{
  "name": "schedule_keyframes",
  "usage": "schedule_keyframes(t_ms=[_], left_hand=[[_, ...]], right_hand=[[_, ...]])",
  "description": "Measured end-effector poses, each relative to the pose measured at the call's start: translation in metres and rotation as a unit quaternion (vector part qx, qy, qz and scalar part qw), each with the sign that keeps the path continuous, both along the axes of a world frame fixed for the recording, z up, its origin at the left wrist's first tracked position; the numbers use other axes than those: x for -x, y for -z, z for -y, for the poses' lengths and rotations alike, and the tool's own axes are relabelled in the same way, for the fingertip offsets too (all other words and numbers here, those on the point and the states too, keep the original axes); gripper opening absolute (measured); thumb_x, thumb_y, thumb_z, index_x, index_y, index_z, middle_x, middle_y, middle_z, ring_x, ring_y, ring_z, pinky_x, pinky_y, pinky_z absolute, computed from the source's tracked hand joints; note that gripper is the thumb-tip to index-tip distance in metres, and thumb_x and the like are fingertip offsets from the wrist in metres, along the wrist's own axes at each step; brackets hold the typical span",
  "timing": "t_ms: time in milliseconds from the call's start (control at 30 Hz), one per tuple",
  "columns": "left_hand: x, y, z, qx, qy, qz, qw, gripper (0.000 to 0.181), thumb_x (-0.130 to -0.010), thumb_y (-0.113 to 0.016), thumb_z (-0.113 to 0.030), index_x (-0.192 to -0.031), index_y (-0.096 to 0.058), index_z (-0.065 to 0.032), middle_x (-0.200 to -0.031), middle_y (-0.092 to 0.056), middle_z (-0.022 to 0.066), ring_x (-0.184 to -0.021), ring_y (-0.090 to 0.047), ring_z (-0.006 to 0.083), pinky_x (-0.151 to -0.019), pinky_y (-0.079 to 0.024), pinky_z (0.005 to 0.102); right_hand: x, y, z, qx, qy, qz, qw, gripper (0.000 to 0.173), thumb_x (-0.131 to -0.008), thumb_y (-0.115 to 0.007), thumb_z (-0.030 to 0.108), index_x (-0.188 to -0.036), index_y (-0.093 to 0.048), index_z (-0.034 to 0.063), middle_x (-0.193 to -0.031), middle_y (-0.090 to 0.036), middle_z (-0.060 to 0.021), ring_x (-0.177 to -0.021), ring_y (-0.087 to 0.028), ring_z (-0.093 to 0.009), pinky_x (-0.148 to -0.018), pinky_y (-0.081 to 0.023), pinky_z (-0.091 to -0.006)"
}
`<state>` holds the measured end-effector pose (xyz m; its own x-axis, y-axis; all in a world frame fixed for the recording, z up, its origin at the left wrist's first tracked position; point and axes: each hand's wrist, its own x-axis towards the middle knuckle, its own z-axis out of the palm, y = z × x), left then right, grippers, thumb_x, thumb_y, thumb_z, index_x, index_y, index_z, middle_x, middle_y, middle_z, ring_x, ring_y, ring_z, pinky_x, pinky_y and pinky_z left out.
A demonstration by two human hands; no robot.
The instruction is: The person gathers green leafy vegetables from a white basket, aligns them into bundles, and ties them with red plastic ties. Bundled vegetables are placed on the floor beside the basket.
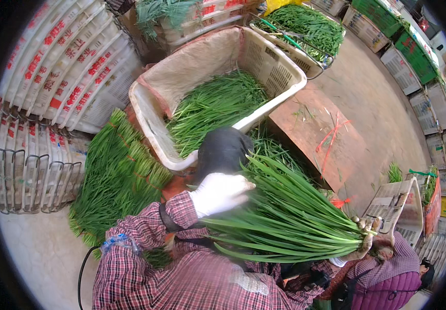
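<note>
My right hand point(364, 236), in a soiled glove, grips a large bunch of garlic chives point(292, 217) by the pale stem ends. The long green leaves fan out leftward across my lap. Beside the upper leaves is my left hand point(221, 193) in a white glove, blurred, its fingers pointing right. Whether it pinches any leaf cannot be made out. Beyond my dark-clad knee point(225, 151) stands a white plastic crate point(304, 79) with a cloth lining and loose chives point(219, 104) inside. More loose leaves point(277, 151) lie between my knee and a reddish board.
Tied chive bundles point(118, 182) are stacked at left, before nested white crates point(64, 66). The reddish board point(316, 128) carries red ties point(333, 135). A filled crate point(300, 35) stands behind. Another person point(389, 271) bends at lower right near a tilted crate point(389, 203).
</note>
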<state>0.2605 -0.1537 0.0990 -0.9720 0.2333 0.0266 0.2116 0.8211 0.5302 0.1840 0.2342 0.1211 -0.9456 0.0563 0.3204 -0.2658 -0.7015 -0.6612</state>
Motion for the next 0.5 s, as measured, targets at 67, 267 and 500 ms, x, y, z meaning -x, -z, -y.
schedule_keyframes(t_ms=[67,267,500], left_hand=[[0.005,0.005,-0.005,0.004,0.008,-0.008,1.0,0.028,-0.092,-0.067,-0.035,-0.111,-0.071,-0.0148,-0.095,-0.07,0.0073,-0.08,-0.07,0.0291,-0.07,-0.056,0.0403],[0.007,-0.001,-0.005,-0.083,-0.02,0.033,0.996,0.018,-0.091,-0.072,-0.027,-0.099,-0.073,-0.0106,-0.095,-0.072,0.0059,-0.076,-0.069,0.0231,-0.069,-0.056,0.0359],[0.003,-0.018,0.028,-0.453,-0.151,0.316,0.82,0.016,-0.09,-0.078,-0.016,-0.094,-0.071,-0.0013,-0.098,-0.074,0.0067,-0.072,-0.065,0.0083,-0.06,-0.053,0.0227]], right_hand=[[-0.001,0.0,-0.002,0.001,0.0,0.0,1.0,0.053,-0.096,-0.053,0.016,-0.144,-0.042,-0.0021,-0.102,-0.054,-0.0065,-0.1,-0.055,-0.019,-0.099,-0.047,-0.0408],[-0.003,-0.002,-0.005,0.003,-0.026,-0.034,0.999,0.054,-0.098,-0.056,0.018,-0.146,-0.041,0.0001,-0.1,-0.057,-0.0049,-0.097,-0.056,-0.02,-0.098,-0.045,-0.0418],[-0.006,0.005,-0.012,0.037,-0.04,-0.053,0.997,0.054,-0.097,-0.051,0.018,-0.146,-0.038,-0.0024,-0.099,-0.054,-0.0038,-0.094,-0.051,-0.019,-0.097,-0.043,-0.0413]])
